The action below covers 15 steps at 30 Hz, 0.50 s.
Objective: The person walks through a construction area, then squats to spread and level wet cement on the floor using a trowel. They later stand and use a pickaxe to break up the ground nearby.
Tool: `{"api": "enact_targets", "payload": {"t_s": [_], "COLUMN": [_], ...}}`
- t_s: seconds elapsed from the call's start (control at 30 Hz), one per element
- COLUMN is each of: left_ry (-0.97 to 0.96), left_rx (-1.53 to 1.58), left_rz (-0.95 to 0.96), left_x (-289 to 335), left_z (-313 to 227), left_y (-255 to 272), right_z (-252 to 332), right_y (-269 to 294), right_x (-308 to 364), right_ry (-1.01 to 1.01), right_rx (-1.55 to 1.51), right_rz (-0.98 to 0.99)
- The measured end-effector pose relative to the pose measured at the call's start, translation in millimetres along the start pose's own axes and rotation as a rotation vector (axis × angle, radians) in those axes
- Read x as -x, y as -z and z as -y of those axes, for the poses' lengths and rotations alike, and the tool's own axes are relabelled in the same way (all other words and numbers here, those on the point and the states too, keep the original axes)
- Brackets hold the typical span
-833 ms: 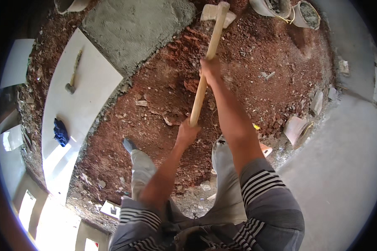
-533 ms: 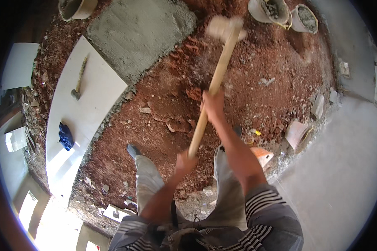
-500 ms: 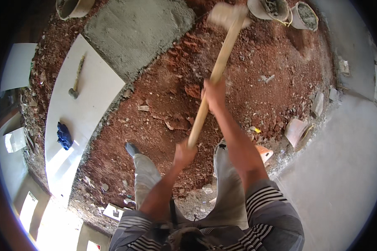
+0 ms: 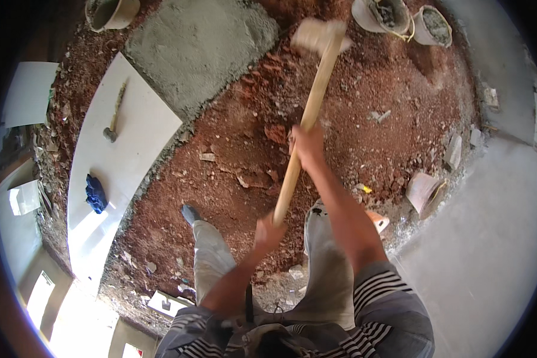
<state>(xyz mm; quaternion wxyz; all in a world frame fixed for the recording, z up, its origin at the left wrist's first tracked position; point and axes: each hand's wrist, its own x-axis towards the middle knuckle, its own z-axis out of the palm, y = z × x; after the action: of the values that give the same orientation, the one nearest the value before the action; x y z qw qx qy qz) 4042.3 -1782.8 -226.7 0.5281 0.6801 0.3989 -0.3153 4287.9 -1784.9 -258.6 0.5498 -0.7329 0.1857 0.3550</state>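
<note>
A long wooden-handled sledgehammer (image 4: 312, 107) stretches away from me over red rubble (image 4: 364, 137). Its pale head (image 4: 318, 34) is blurred and sits at the far end, near a grey mortar patch (image 4: 200, 48). My right hand (image 4: 307, 143) grips the handle about halfway up. My left hand (image 4: 268, 234) grips the handle's near end. My legs in grey trousers stand on the rubble below the hands.
A white tile (image 4: 116, 161) lies at left with a small hammer (image 4: 114, 113) and a blue cloth (image 4: 95, 193) on it. Two buckets of mortar (image 4: 382, 15) stand at the far right, another bucket (image 4: 110, 12) at far left. Smooth grey floor (image 4: 489, 238) runs on the right.
The sledgehammer head has shifted slightly left and now looks blurred in motion. My right hand has slid a little down the handle; both hands still grip it.
</note>
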Motion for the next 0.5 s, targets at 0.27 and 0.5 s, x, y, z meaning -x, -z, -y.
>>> {"api": "enact_targets", "payload": {"t_s": [0.27,0.5], "left_ry": [0.004,-0.121], "left_rx": [0.205,-0.028], "left_rz": [-0.081,-0.109], "left_x": [-33.7,47.0], "left_z": [-25.7,11.2], "left_y": [-7.0,-21.5], "right_z": [-10.1,-21.6], "right_y": [-11.8,24.3], "right_x": [-78.5,22.3], "right_ry": [-0.116,-0.053], "right_rx": [0.212,0.004], "right_rz": [-0.091,-0.042]}}
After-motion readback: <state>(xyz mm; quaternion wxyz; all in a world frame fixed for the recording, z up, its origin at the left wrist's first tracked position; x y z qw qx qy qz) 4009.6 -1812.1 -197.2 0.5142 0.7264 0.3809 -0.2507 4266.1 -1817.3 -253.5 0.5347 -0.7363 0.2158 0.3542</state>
